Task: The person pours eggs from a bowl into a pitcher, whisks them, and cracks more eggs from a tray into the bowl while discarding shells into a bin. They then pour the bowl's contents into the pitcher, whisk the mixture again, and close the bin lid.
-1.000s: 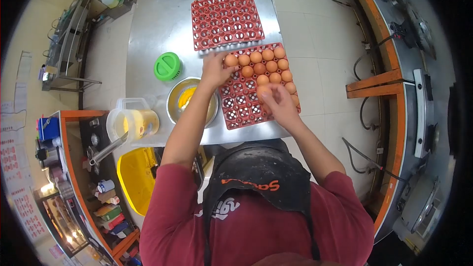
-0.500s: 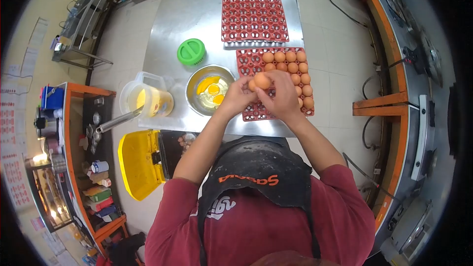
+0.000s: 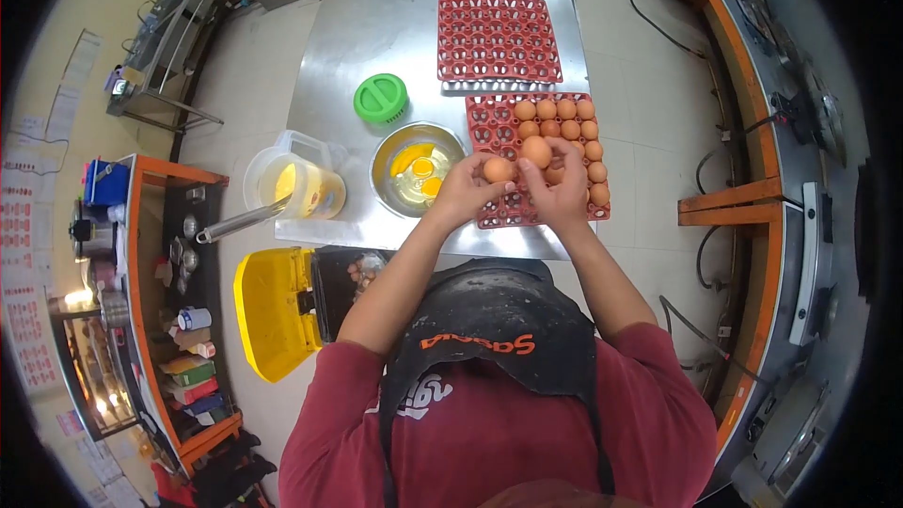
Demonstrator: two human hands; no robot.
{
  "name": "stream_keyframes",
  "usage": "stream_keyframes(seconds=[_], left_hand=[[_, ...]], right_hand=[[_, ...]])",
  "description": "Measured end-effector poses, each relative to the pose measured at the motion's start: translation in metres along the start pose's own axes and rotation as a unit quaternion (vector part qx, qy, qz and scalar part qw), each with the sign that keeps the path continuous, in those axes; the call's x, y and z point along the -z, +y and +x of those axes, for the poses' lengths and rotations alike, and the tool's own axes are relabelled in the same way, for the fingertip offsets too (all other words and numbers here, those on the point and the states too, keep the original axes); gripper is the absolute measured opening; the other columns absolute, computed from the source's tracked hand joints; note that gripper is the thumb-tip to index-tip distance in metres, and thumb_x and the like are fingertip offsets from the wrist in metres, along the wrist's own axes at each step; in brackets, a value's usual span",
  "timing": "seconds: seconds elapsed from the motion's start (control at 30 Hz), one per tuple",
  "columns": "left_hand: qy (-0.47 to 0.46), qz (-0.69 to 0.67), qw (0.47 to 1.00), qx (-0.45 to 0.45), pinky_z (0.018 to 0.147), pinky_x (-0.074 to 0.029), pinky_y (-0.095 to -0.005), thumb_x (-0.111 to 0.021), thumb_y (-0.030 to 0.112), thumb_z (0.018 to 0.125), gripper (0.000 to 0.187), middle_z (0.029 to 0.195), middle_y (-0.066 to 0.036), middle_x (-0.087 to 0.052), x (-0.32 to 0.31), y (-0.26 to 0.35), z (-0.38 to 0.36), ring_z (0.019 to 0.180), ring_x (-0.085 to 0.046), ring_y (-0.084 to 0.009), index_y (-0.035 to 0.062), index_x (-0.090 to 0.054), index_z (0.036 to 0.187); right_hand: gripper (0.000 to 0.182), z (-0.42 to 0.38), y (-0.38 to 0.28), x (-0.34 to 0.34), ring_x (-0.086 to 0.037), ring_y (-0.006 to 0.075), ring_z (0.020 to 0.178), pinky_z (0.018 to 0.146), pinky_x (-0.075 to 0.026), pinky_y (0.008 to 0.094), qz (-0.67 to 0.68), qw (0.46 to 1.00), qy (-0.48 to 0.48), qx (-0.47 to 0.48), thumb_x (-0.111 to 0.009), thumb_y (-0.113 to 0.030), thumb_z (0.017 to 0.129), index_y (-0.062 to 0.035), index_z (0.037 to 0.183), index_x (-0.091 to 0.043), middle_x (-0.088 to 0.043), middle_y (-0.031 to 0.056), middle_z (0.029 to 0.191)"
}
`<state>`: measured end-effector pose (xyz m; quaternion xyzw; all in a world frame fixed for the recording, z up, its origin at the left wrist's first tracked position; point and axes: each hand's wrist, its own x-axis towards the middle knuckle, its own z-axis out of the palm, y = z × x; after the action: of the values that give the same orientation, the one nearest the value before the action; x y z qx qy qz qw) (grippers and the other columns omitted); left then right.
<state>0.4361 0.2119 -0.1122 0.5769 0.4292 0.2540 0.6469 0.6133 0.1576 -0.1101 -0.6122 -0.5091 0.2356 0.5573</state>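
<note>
My left hand [image 3: 461, 196] is closed round a brown egg [image 3: 498, 169], just right of the steel bowl [image 3: 378, 190]. Between the thumb and fingers of my right hand [image 3: 564, 198] is another brown egg [image 3: 536, 151], held over the red egg tray [image 3: 486, 120]. One more egg shows beneath the right fingers, partly covered. Whole eggs [image 3: 567, 109] fill the tray's far and right-hand cups. In the bowl lie cracked eggs with yellow yolks [image 3: 422, 167].
A stack of red trays [image 3: 499, 38] lies farther back on the steel table [image 3: 376, 38]. Left of the bowl are a green lid [image 3: 380, 99] and a plastic jug [image 3: 320, 196] of yellow liquid with a metal-handled tool [image 3: 240, 224]. Below the table edge, a yellow-lidded bin [image 3: 268, 315] holds eggshells.
The two eggs, close together before, are now apart, one in each hand. My right hand has shifted right over the tray. The whole view has shifted slightly.
</note>
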Motion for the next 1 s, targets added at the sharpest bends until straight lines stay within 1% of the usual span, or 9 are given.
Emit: stream_keyframes(seconds=[0.37,0.47,0.53,0.6,0.63,0.8,0.87,0.97,1.0], left_hand=[[0.075,-0.142,0.986,-0.038,0.074,-0.055,-0.0229,-0.076,-0.001,0.086,0.055,0.108,-0.009,-0.07,0.028,0.008,-0.043,0.087,-0.068,-0.0096,-0.0014,-0.052,0.136],[0.11,-0.094,0.989,-0.031,0.072,-0.054,-0.0218,-0.076,0.0,0.087,0.058,0.106,-0.007,-0.07,0.043,0.015,-0.059,0.083,-0.066,-0.0076,-0.0003,-0.051,0.139],[0.115,-0.078,0.989,-0.053,0.07,-0.052,-0.0211,-0.076,0.001,0.087,0.059,0.104,-0.006,-0.07,0.055,0.007,-0.065,0.08,-0.064,-0.0062,0.0009,-0.052,0.141],[0.114,-0.079,0.988,-0.067,0.067,-0.05,-0.0209,-0.077,0.006,0.088,0.061,0.102,-0.004,-0.069,0.065,0.002,-0.069,0.075,-0.06,-0.0052,0.0017,-0.051,0.143],[0.111,-0.065,0.989,-0.074,0.067,-0.05,-0.0218,-0.077,0.009,0.088,0.062,0.102,-0.005,-0.068,0.071,0.0,-0.071,0.075,-0.06,-0.0057,0.0012,-0.051,0.144],[0.154,0.217,0.955,-0.129,0.073,-0.051,-0.0293,-0.077,0.028,0.09,0.063,0.101,-0.012,-0.066,0.103,-0.01,-0.09,0.08,-0.062,-0.0146,-0.0021,-0.054,0.14],[0.177,0.234,0.949,-0.118,0.076,-0.052,-0.0326,-0.077,0.034,0.089,0.063,0.1,-0.016,-0.065,0.111,-0.017,-0.087,0.083,-0.063,-0.0195,-0.0037,-0.058,0.135],[0.158,0.287,0.944,-0.043,0.102,-0.047,-0.0424,-0.069,0.032,0.094,0.049,0.126,-0.022,-0.065,0.116,-0.021,-0.079,0.117,-0.062,-0.0349,0.0022,-0.061,0.131],[0.167,0.285,0.941,-0.077,0.095,-0.049,-0.0412,-0.071,0.03,0.091,0.048,0.117,-0.021,-0.065,0.118,-0.031,-0.073,0.107,-0.063,-0.0337,0.0,-0.063,0.127]], right_hand=[[0.043,-0.015,0.046,0.004,-0.053,0.0368,0.105,0.095,-0.043,0.0465,-0.429,0.892,-0.134,0.045,-0.077,-0.031,0.083,-0.0126,0.121,-0.067,-0.059,0.0164,0.105],[0.051,-0.006,0.017,-0.016,-0.057,0.0319,0.1,0.094,-0.047,0.0428,-0.294,0.942,-0.129,0.097,-0.077,-0.033,0.084,-0.0147,0.13,-0.065,-0.059,0.0167,0.107],[0.052,0.004,-0.012,-0.036,-0.064,0.0215,0.1,0.089,-0.053,0.0351,0.003,0.961,-0.27,-0.064,-0.076,-0.024,0.088,-0.0103,0.136,-0.062,-0.064,0.0153,0.113],[0.049,0.01,-0.037,-0.06,-0.067,0.0175,0.101,0.086,-0.055,0.0315,0.182,0.9,-0.355,-0.177,-0.074,-0.018,0.09,-0.0068,0.136,-0.061,-0.067,0.0143,0.115],[0.04,0.011,-0.046,-0.072,-0.068,0.0119,0.096,0.074,-0.053,0.0236,0.198,0.892,-0.374,-0.161,-0.072,-0.012,0.093,-0.0019,0.131,-0.063,-0.07,0.0102,0.115],[0.043,0.016,-0.038,-0.104,-0.069,0.0123,0.096,0.082,-0.055,0.0253,0.174,0.879,-0.415,-0.159,-0.076,-0.009,0.089,0.0018,0.129,-0.063,-0.072,0.0091,0.11],[0.042,0.019,-0.029,-0.115,-0.069,0.0125,0.096,0.085,-0.055,0.0255,0.153,0.881,-0.425,-0.142,-0.077,-0.008,0.087,0.0027,0.126,-0.064,-0.072,0.0089,0.108],[0.04,0.026,-0.008,-0.133,-0.068,0.0125,0.096,0.086,-0.054,0.0255,0.126,0.88,-0.444,-0.114,-0.079,-0.007,0.085,0.0031,0.122,-0.067,-0.073,0.0085,0.107],[0.039,0.029,0.0,-0.136,-0.068,0.0122,0.095,0.086,-0.054,0.0255,0.111,0.878,-0.455,-0.101,-0.079,-0.008,0.085,0.0028,0.121,-0.067,-0.073,0.0082,0.107]])
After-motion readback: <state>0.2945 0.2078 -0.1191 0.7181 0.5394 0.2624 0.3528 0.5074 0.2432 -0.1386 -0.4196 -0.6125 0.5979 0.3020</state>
